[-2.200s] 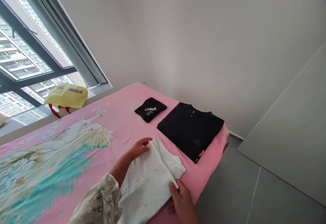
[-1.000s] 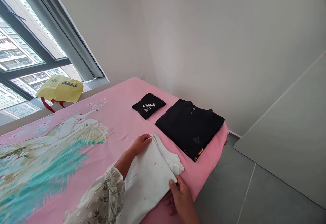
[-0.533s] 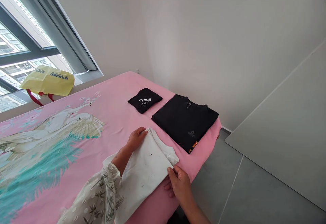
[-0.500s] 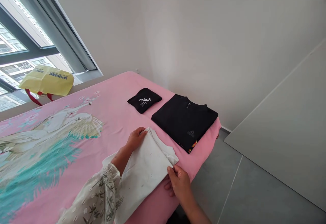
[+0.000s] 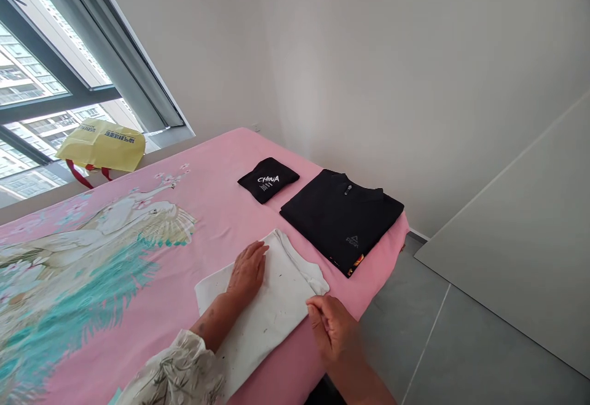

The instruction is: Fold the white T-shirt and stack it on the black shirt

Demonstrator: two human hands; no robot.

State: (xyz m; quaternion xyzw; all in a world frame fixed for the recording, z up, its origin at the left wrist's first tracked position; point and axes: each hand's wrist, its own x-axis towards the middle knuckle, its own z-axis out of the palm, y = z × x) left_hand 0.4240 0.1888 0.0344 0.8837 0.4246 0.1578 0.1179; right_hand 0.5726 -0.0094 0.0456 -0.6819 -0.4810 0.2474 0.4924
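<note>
A folded white garment (image 5: 271, 297) with small dark specks lies near the front edge of the pink bed sheet (image 5: 212, 208). My left hand (image 5: 247, 270) rests flat on top of it, fingers stretched out. My right hand (image 5: 329, 326) hovers just off the garment's right corner, fingers loosely curled, and I see nothing in it. Beyond the white garment lie a large folded black shirt (image 5: 342, 217) and a small folded black item with "CHINA" printed on it (image 5: 268, 178).
The bed sheet carries a big white-and-teal bird print (image 5: 92, 251). A yellow bag with red handles (image 5: 102, 145) sits on the window sill at the left. A grey tiled floor (image 5: 442, 343) runs along the bed's right edge, and a white wall stands behind.
My left hand has gone from gripping the garment's far corner to lying flat on it. My right hand has let go of the near corner and drawn back. The garment now lies flatter.
</note>
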